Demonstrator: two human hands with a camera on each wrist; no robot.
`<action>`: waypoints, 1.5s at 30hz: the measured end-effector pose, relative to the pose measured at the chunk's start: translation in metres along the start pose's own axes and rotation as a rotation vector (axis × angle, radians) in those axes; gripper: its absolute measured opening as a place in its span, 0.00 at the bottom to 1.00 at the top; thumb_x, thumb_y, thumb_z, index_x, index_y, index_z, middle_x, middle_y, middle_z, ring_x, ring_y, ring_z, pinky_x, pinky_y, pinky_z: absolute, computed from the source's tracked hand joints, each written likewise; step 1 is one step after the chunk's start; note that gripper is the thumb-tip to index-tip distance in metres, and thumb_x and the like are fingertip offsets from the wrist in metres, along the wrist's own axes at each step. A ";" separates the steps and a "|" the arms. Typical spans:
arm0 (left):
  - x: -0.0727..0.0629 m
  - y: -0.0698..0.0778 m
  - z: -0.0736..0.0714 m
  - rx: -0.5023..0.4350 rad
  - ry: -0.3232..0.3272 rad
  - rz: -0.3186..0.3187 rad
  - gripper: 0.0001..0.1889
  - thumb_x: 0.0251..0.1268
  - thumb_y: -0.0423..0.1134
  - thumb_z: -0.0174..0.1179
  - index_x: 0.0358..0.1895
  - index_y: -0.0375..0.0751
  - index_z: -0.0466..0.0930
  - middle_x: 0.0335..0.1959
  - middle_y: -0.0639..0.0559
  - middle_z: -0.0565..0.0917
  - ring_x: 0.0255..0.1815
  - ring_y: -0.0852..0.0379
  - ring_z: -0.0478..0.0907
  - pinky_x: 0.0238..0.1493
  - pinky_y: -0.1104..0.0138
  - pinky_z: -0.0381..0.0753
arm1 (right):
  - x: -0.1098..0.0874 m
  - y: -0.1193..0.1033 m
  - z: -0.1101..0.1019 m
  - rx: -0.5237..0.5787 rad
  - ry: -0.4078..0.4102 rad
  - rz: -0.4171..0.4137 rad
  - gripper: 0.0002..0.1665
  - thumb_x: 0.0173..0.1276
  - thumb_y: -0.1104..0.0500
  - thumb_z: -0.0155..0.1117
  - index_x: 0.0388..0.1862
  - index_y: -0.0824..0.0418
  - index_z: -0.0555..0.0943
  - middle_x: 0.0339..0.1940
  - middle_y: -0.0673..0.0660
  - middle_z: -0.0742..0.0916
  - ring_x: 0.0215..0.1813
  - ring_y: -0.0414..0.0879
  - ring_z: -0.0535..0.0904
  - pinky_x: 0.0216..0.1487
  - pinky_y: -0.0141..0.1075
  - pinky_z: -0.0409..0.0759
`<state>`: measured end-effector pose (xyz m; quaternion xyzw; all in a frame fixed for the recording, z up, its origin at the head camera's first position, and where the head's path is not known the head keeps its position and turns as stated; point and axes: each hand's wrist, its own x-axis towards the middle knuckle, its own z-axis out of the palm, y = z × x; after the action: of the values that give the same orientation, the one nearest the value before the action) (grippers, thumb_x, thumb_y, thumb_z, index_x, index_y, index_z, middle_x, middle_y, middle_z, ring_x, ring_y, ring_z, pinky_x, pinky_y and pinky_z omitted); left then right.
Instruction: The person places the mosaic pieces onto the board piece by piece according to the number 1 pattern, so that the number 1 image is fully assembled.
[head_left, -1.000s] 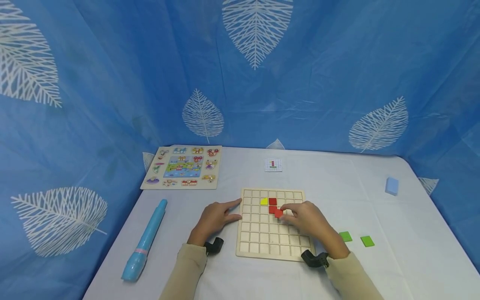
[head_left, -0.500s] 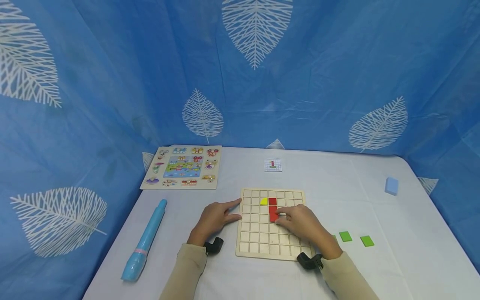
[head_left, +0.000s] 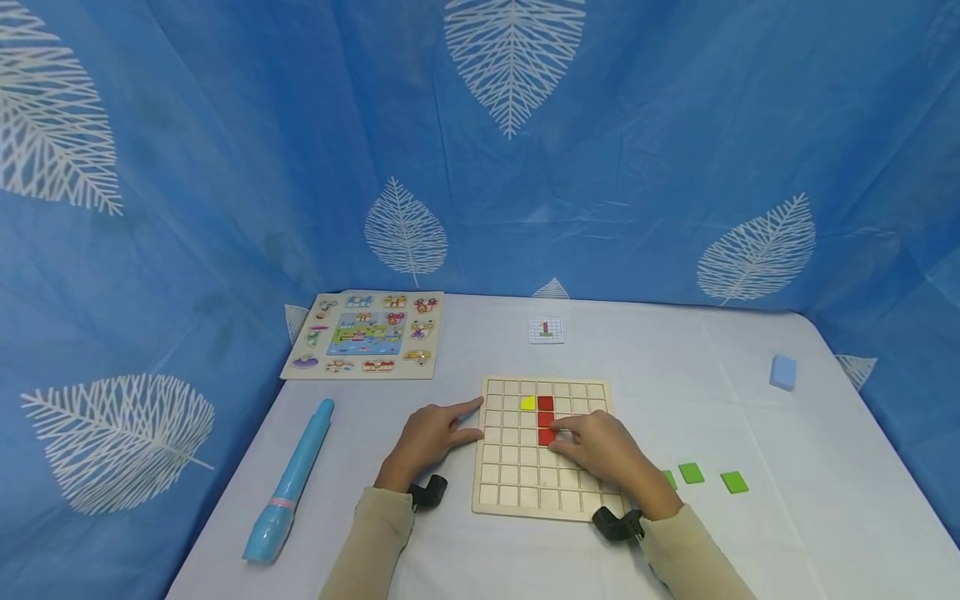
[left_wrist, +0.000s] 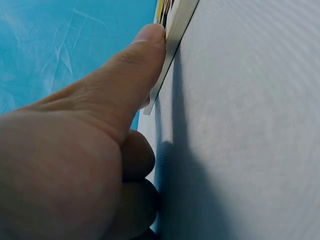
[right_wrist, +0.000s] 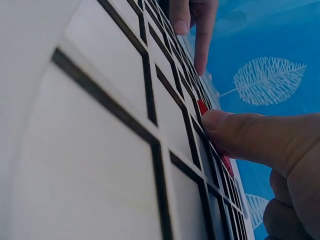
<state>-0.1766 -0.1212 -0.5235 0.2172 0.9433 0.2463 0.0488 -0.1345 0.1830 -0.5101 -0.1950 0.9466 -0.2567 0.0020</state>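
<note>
The left hand [head_left: 431, 437], thumb and forefinger spread wide, touches the grid board's [head_left: 510, 475] left edge; the right hand [head_left: 606, 442], narrow, pinches the lowest red tile [head_left: 545, 437] mid-board. White bench [head_left: 682, 375] stretches from the board's right edge to a blue block [head_left: 783, 372].

A blue tube [head_left: 288, 483] lies near an apparent puzzle [head_left: 366, 335].

Smooth, matt wooden grid board [head_left: 510, 454]
</note>
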 end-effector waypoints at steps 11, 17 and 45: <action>0.001 -0.002 0.001 0.007 -0.001 0.006 0.33 0.63 0.61 0.67 0.71 0.58 0.77 0.15 0.63 0.68 0.17 0.65 0.58 0.23 0.69 0.61 | -0.002 -0.002 -0.016 -0.033 0.028 0.056 0.20 0.65 0.49 0.76 0.53 0.56 0.89 0.10 0.40 0.64 0.19 0.36 0.56 0.31 0.37 0.65; 0.002 -0.002 0.001 0.010 -0.003 0.010 0.33 0.64 0.61 0.66 0.71 0.57 0.77 0.15 0.62 0.68 0.17 0.65 0.57 0.23 0.69 0.61 | -0.009 0.002 -0.035 -0.032 0.059 0.076 0.18 0.65 0.50 0.76 0.52 0.55 0.90 0.11 0.41 0.64 0.19 0.36 0.55 0.28 0.35 0.63; -0.001 -0.001 0.001 -0.006 0.000 -0.005 0.33 0.63 0.61 0.66 0.71 0.57 0.77 0.15 0.62 0.67 0.18 0.64 0.58 0.24 0.68 0.62 | -0.104 0.063 -0.059 -0.059 0.099 0.400 0.21 0.66 0.47 0.74 0.51 0.59 0.90 0.12 0.46 0.68 0.20 0.42 0.62 0.27 0.38 0.64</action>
<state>-0.1761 -0.1215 -0.5245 0.2146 0.9431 0.2490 0.0501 -0.0681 0.3003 -0.4995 0.0097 0.9725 -0.2328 0.0010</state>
